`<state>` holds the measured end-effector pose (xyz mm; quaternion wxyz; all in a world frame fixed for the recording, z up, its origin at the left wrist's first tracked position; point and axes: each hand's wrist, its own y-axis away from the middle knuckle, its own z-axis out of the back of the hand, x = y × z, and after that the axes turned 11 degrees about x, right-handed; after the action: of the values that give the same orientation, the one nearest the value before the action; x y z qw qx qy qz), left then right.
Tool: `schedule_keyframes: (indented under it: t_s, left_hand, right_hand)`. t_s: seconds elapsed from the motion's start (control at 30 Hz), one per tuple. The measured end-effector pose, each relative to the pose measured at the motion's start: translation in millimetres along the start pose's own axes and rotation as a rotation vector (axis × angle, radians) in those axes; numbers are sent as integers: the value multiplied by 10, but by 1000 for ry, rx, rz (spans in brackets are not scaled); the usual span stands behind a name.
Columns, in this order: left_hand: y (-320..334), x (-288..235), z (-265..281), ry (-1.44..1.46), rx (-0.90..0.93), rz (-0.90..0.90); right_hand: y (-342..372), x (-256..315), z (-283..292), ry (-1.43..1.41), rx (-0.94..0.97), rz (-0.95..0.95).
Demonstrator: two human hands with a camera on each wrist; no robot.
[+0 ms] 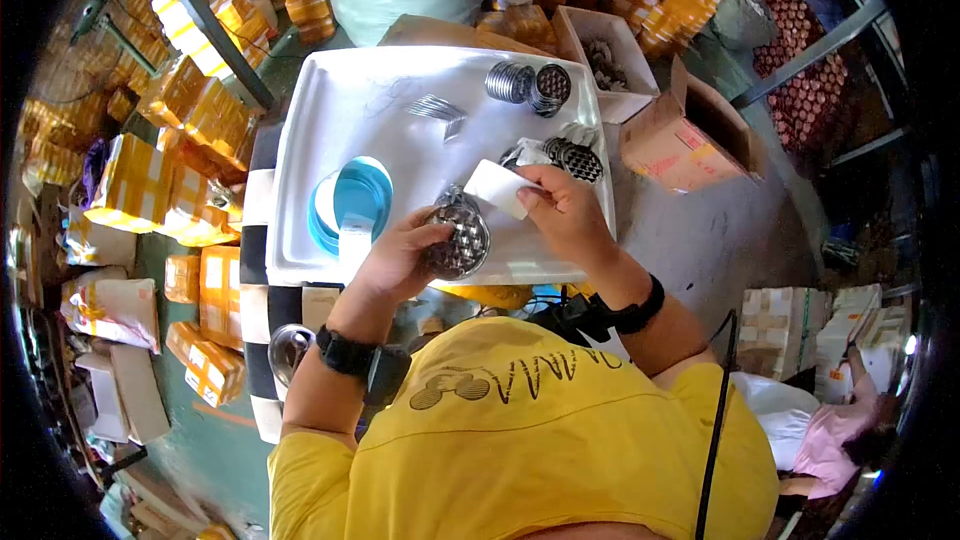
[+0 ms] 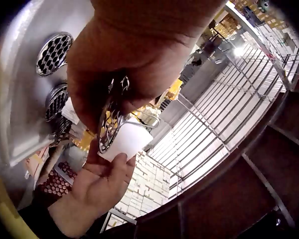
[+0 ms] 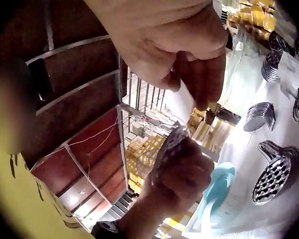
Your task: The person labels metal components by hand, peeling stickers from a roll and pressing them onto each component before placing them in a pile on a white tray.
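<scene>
My left hand [image 1: 402, 252] grips a shiny round metal piece with a pattern of holes [image 1: 462, 242] above the front of the white tray [image 1: 330, 68]. Just to its right, my right hand [image 1: 572, 212] pinches a white card-like piece [image 1: 497, 188] between thumb and fingers. In the left wrist view the white piece [image 2: 128, 141] lies close beside the metal piece [image 2: 109, 125], the right hand [image 2: 97, 185] below it. From the right wrist, the left hand [image 3: 182, 172] shows round the metal piece, and the right hand [image 3: 174, 45] is above.
On the tray stand stacks of round metal pieces [image 1: 510, 82], a smaller fanned group [image 1: 436, 108], more pieces [image 1: 574, 158] at the right and a blue roll [image 1: 365, 195] at the left. An open cardboard box [image 1: 682, 148] and a white box [image 1: 625, 90] adjoin the tray's right side.
</scene>
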<state>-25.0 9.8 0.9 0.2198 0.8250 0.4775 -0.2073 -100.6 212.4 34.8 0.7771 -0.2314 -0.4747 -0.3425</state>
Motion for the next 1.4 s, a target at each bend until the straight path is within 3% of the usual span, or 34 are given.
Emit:
schedule_keyframes:
  t_s: [0.2, 0.4, 0.5, 0.73, 1.23, 1.4]
  left_hand:
    - [52, 15, -13, 8, -59, 25]
    - [77, 17, -16, -51, 11, 3]
    - [106, -9, -48, -40, -36, -21]
    - [89, 4, -25, -64, -4, 7]
    - [63, 8, 27, -127, -18, 20]
    - [58, 33, 60, -128, -38, -1]
  right_hand:
    - [-55, 77, 23, -258, 170, -112]
    - [-63, 130, -54, 92, 97, -11]
    - [-92, 140, -53, 94, -18, -20]
    - [-84, 149, -97, 34, 126, -41]
    - [-89, 272, -94, 62, 177, -43]
    - [-68, 217, -113, -234, 283, 19]
